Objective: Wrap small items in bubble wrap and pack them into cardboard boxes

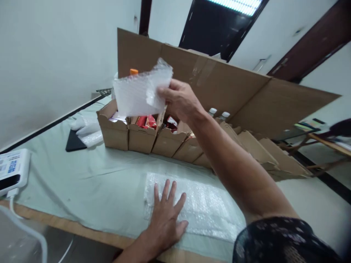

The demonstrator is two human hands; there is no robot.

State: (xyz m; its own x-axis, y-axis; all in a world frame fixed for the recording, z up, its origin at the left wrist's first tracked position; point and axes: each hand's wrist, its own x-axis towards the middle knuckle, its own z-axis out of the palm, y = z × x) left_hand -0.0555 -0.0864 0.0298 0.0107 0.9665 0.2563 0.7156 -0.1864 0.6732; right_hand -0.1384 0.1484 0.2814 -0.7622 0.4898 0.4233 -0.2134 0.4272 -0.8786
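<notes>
A person's right hand (181, 100) pinches a small bubble-wrap piece (141, 94) between thumb and fingers, holding it raised above the left end of a row of cardboard boxes, while the left hand (166, 217), fingers spread and palm down, rests on the left part of a longer bubble-wrap sheet (211, 208). The sheet lies flat near the front of a desk (70, 227) covered by a pale green cloth (109, 186). A dark patterned sleeve (282, 241) covers the upper part of the right arm, which reaches across the row.

Beyond the hands, the cardboard boxes (139, 139) stand side by side, their tops open. Red packets (149, 121) fill the second from the left, and a darker packet (172, 124) shows in the next. An orange cap (134, 72) pokes up behind the raised wrap; two white bottle caps (212, 110) show past the forearm. A tall cardboard panel (233, 82) stands behind the row.

To the left, more bubble wrap (91, 133) lies partly over a flat black object (74, 141). Nearer, a white device (20, 168) with a white cable (11, 204) plugged in sits at the desk's left edge. A dark door (208, 31) is set in the far wall.
</notes>
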